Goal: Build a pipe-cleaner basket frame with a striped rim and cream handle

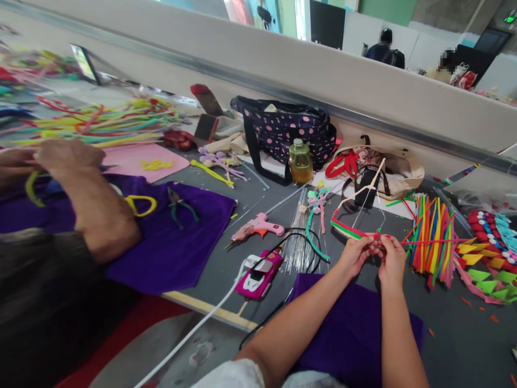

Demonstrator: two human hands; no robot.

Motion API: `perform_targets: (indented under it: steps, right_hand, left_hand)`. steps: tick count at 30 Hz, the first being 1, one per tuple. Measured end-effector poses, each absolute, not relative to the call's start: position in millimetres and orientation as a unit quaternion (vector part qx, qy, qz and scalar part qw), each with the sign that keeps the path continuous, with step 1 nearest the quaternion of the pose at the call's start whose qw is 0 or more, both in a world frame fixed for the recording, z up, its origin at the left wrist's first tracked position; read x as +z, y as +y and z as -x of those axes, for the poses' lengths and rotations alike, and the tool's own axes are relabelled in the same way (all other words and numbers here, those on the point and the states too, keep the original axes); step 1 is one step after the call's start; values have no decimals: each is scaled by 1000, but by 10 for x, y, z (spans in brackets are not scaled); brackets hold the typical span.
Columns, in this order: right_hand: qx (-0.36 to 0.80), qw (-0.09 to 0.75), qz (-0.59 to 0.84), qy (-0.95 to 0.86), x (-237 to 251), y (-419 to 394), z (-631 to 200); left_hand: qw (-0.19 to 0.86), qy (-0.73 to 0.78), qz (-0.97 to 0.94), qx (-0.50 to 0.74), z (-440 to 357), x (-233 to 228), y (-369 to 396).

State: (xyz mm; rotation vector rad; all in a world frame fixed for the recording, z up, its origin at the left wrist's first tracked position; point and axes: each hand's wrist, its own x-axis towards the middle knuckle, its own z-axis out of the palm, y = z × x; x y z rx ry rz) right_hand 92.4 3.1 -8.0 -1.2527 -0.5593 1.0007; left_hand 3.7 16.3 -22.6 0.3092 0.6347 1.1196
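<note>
Above the purple cloth (339, 318), my left hand (359, 252) pinches the lower edge of a boat-shaped frame (346, 228) made of pipe cleaners. Its bottom is wrapped in red and green, while the upper part is cream and rises to a point, with thin pale strands inside. My right hand (391, 258) is closed against the left one, fingertips on a red pipe cleaner (438, 242) that sticks out to the right. Where the red stem meets the frame, my fingertips partly hide it.
Right of my hands lie a bundle of coloured pipe cleaners (434, 231) and finished pieces (484, 264). To the left are a pink glue gun (258, 227), a power strip (258, 275) with cable and clear sticks (301, 242). A bottle (301, 161) stands behind. A co-worker's arm (100, 210) works farther left.
</note>
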Motion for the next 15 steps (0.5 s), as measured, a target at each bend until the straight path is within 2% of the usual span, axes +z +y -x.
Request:
perform_targets:
  steps: [10, 15]
  right_hand:
    - [549, 641, 493, -211, -91, 8, -1048]
    - [583, 612, 472, -250, -90, -25, -1103]
  left_hand:
    - [797, 282, -241, 477, 25, -155, 135]
    - [792, 283, -278, 464, 53, -122, 136]
